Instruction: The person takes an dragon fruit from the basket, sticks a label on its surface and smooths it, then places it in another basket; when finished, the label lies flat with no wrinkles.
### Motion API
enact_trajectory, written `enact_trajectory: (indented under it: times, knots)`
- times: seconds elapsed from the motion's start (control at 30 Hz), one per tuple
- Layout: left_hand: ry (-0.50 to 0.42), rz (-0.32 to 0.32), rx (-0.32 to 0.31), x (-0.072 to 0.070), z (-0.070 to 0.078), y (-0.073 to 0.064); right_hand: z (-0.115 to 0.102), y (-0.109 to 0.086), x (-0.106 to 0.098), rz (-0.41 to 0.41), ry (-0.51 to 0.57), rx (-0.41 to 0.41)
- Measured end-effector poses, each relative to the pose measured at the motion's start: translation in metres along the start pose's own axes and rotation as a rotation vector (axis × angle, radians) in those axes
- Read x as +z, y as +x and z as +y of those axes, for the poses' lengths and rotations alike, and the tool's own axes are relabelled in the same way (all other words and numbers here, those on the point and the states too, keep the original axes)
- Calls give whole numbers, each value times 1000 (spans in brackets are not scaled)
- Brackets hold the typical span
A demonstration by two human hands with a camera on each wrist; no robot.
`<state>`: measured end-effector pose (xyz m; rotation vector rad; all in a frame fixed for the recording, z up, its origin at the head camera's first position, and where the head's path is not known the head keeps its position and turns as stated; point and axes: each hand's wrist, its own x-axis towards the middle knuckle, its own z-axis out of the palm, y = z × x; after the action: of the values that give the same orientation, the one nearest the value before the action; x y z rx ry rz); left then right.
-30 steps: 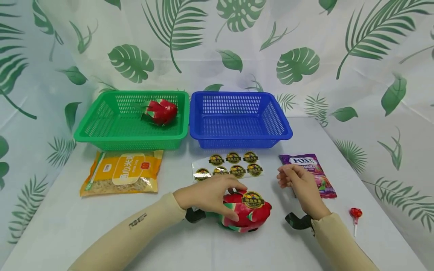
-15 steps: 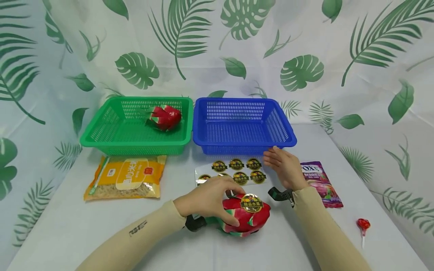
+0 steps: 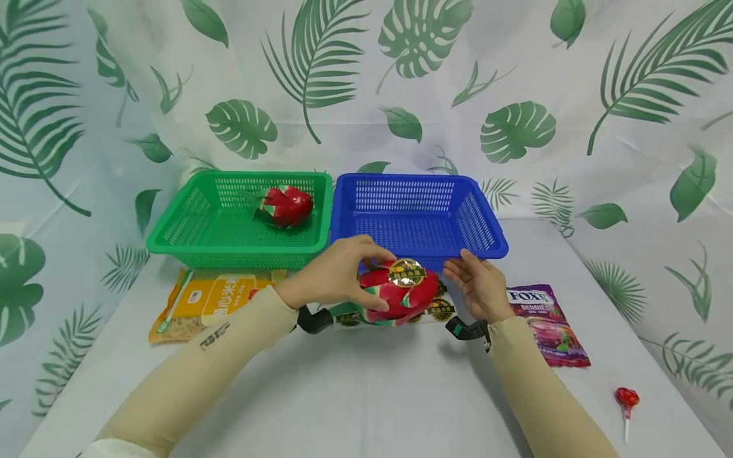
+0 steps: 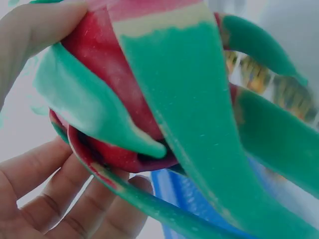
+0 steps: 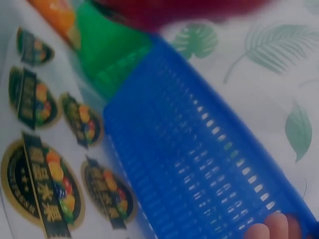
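The left hand (image 3: 338, 273) gripped the fruit (image 3: 413, 297) from the left, over the stickers (image 3: 441, 310), apparently keeping its label (image 3: 407, 273) uncovered; the right hand (image 3: 480, 284), fingers loosely extended, was at the blue basket (image 3: 498, 247), perhaps to steady it.

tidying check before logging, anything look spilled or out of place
Nothing looks spilled. The lollipop lies by itself toward the right edge of the table, apart from the candy bag, so it seems a little stray.

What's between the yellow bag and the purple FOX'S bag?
In the head view, left to right: the left hand holding a dragon fruit, which partly hides a sticker sheet, then the right hand.
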<state>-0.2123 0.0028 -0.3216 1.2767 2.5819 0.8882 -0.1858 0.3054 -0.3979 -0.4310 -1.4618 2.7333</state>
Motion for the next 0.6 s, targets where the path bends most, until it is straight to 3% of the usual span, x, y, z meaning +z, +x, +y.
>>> enact_trajectory:
  times: [0.13, 0.3, 0.6]
  knots:
    - [-23, 21, -40, -22, -7, 23, -2, -1, 0, -13, 67, 54]
    - [-76, 9, -79, -43, -18, 51, -3, -1, 1, -2, 75, 70]
    - [-28, -44, -101, -56, -29, 95, -2, -6, 5, 12, -7, 50]
